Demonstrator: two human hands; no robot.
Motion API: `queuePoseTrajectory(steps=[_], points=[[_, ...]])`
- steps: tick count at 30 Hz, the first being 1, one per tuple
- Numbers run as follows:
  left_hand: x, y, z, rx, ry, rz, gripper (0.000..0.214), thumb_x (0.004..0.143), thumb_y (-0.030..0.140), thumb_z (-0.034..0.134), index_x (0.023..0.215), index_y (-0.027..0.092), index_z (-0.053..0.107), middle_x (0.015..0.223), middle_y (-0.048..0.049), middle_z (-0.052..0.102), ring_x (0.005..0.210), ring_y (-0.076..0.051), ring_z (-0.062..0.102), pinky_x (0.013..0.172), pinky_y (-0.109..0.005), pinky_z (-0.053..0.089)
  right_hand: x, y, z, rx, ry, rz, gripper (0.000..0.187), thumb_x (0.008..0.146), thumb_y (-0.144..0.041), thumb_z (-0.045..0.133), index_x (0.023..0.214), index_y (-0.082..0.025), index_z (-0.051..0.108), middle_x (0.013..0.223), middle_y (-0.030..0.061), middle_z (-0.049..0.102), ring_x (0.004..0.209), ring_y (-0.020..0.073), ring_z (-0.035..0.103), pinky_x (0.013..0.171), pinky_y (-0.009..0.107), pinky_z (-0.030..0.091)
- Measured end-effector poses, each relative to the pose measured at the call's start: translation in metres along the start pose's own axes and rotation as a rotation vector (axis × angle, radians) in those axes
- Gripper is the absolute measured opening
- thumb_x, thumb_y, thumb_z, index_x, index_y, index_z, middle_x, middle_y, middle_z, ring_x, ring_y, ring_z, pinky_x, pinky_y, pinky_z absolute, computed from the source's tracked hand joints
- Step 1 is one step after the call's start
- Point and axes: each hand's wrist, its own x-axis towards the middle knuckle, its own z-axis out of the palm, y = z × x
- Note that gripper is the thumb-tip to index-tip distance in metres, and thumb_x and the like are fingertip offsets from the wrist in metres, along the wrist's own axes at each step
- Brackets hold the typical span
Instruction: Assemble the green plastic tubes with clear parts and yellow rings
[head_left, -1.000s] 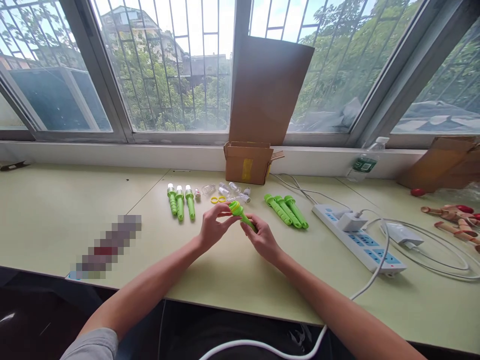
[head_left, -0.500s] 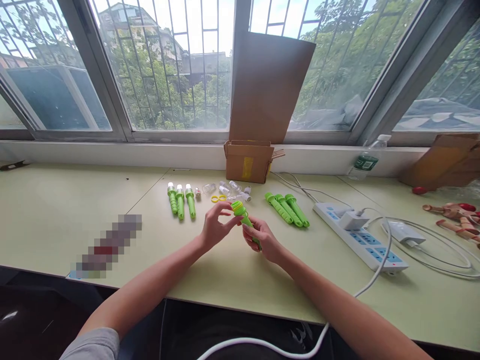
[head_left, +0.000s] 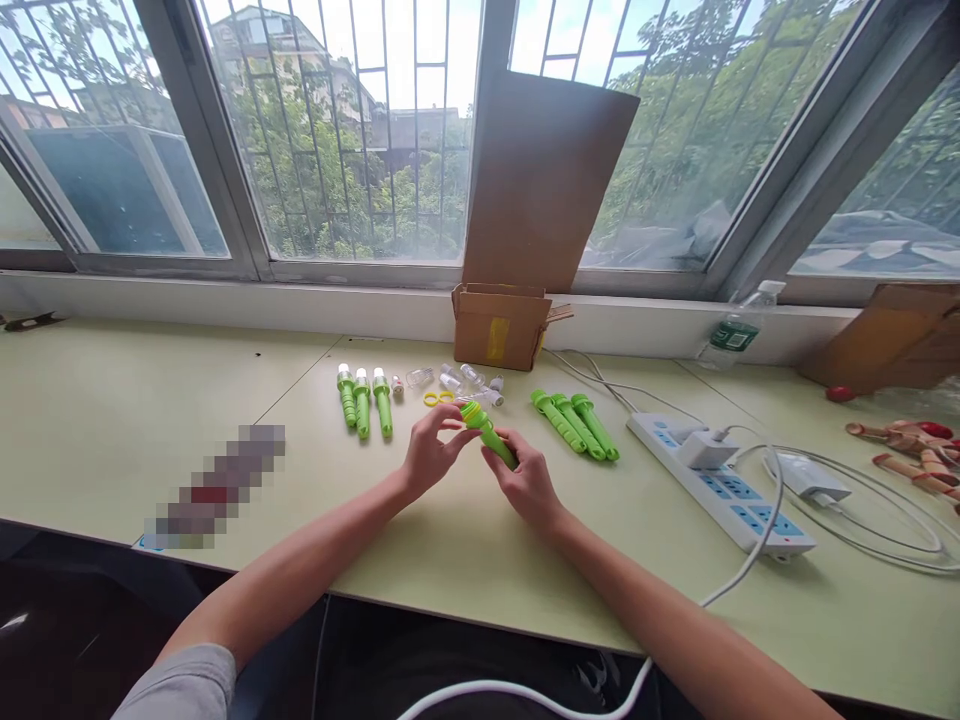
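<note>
A bright green plastic flashlight body (head_left: 493, 438) slants above the tabletop between my hands, with a yellow ring near its wide head. My left hand (head_left: 435, 450) pinches the head between thumb and fingertips. Around the lower end my right hand (head_left: 525, 478) is closed, hiding part of that end. Two yellow rings (head_left: 439, 398) lie just beyond my left hand. Several clear plastic pieces (head_left: 452, 378) are scattered behind them. To the left stand out three green tubes with white tops (head_left: 363, 402), lying side by side. Three more green flashlight bodies (head_left: 576, 425) lie to the right.
A white power strip (head_left: 720, 485) with plugs and looping cables takes up the right side. At the back are a cardboard box (head_left: 499, 330) and a plastic bottle (head_left: 735, 330). Wooden pieces (head_left: 911, 455) lie far right. A blurred-out item (head_left: 217, 490) is at left.
The fingers of my right hand have shifted on the flashlight body, and its lower part shows more now. My left hand stays at the head. The view has moved slightly.
</note>
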Motion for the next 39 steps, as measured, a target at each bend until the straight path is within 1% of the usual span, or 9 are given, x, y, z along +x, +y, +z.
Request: queuePoseTrajectory(steps=[4, 10, 18, 23, 28, 31, 34, 37, 39], points=[[-0.001, 0.001, 0.000, 0.035, -0.005, -0.007, 0.025, 0.073, 0.032, 0.071, 0.086, 0.017, 0.055, 0.099, -0.0069, 0.066, 0.078, -0.016, 0.068, 0.066, -0.035, 0.063, 0.000, 0.002, -0.002, 0.126, -0.065, 0.064, 0.028, 0.082, -0.038, 0.057, 0.100, -0.017, 0.060, 0.063, -0.0023, 0.049, 0.051, 0.0099, 0.038, 0.047, 0.024, 0.031], [0.000, 0.000, 0.000, 0.030, -0.011, 0.005, 0.026, 0.073, 0.033, 0.071, 0.088, 0.017, 0.055, 0.098, -0.0065, 0.066, 0.081, -0.016, 0.068, 0.066, -0.034, 0.063, -0.001, 0.001, -0.002, 0.349, -0.157, 0.174, 0.030, 0.081, -0.039, 0.058, 0.100, -0.016, 0.058, 0.054, -0.0067, 0.041, 0.039, 0.0061, 0.032, 0.036, 0.021, 0.024], [0.002, 0.001, -0.001, -0.008, -0.023, -0.003, 0.027, 0.073, 0.032, 0.071, 0.087, 0.017, 0.054, 0.094, -0.0046, 0.064, 0.080, -0.015, 0.066, 0.067, -0.033, 0.063, -0.001, -0.005, -0.003, 0.520, -0.217, 0.239, 0.027, 0.080, -0.040, 0.060, 0.095, -0.017, 0.056, 0.053, -0.0071, 0.043, 0.036, 0.0053, 0.033, 0.032, 0.019, 0.023], [0.003, 0.003, -0.002, -0.037, -0.022, -0.012, 0.027, 0.073, 0.032, 0.071, 0.086, 0.017, 0.053, 0.092, -0.0039, 0.063, 0.078, -0.014, 0.066, 0.067, -0.033, 0.063, 0.000, -0.009, -0.003, 0.596, -0.244, 0.327, 0.031, 0.076, -0.041, 0.061, 0.096, -0.017, 0.056, 0.054, -0.0063, 0.045, 0.035, 0.0051, 0.032, 0.032, 0.019, 0.020], [0.004, 0.005, -0.002, -0.069, -0.036, -0.023, 0.028, 0.074, 0.033, 0.070, 0.087, 0.016, 0.053, 0.095, -0.0055, 0.064, 0.080, -0.015, 0.067, 0.066, -0.033, 0.063, 0.001, -0.011, -0.004, 0.660, -0.276, 0.396, 0.032, 0.074, -0.041, 0.062, 0.094, -0.017, 0.055, 0.053, -0.0064, 0.045, 0.035, 0.0048, 0.031, 0.033, 0.019, 0.019], [0.003, 0.005, -0.001, -0.072, -0.033, -0.034, 0.026, 0.074, 0.032, 0.070, 0.086, 0.016, 0.053, 0.094, -0.0053, 0.064, 0.079, -0.015, 0.067, 0.065, -0.032, 0.063, 0.001, -0.010, -0.005, 0.686, -0.291, 0.408, 0.029, 0.074, -0.041, 0.063, 0.089, -0.017, 0.055, 0.053, -0.0062, 0.046, 0.034, 0.0046, 0.032, 0.033, 0.019, 0.018], [0.001, 0.004, 0.000, -0.078, -0.019, -0.046, 0.025, 0.075, 0.031, 0.070, 0.084, 0.016, 0.053, 0.095, -0.0054, 0.064, 0.077, -0.014, 0.067, 0.066, -0.033, 0.063, 0.002, -0.007, -0.005, 0.666, -0.291, 0.393, 0.027, 0.074, -0.040, 0.063, 0.086, -0.017, 0.054, 0.054, -0.0059, 0.047, 0.034, 0.0047, 0.033, 0.033, 0.019, 0.019], [0.000, 0.003, 0.000, -0.078, -0.006, -0.041, 0.024, 0.074, 0.029, 0.070, 0.083, 0.015, 0.053, 0.095, -0.0057, 0.065, 0.079, -0.015, 0.068, 0.067, -0.034, 0.063, 0.004, -0.004, -0.005, 0.586, -0.296, 0.345, 0.027, 0.076, -0.042, 0.060, 0.086, -0.017, 0.055, 0.056, -0.0046, 0.050, 0.035, 0.0058, 0.036, 0.033, 0.020, 0.023], [0.000, 0.002, 0.000, -0.061, 0.006, -0.026, 0.023, 0.075, 0.029, 0.070, 0.083, 0.015, 0.053, 0.095, -0.0060, 0.065, 0.081, -0.016, 0.068, 0.068, -0.034, 0.063, 0.004, -0.002, -0.005, 0.469, -0.281, 0.276, 0.029, 0.078, -0.046, 0.057, 0.086, -0.018, 0.055, 0.059, -0.0029, 0.053, 0.038, 0.0072, 0.039, 0.035, 0.021, 0.028]])
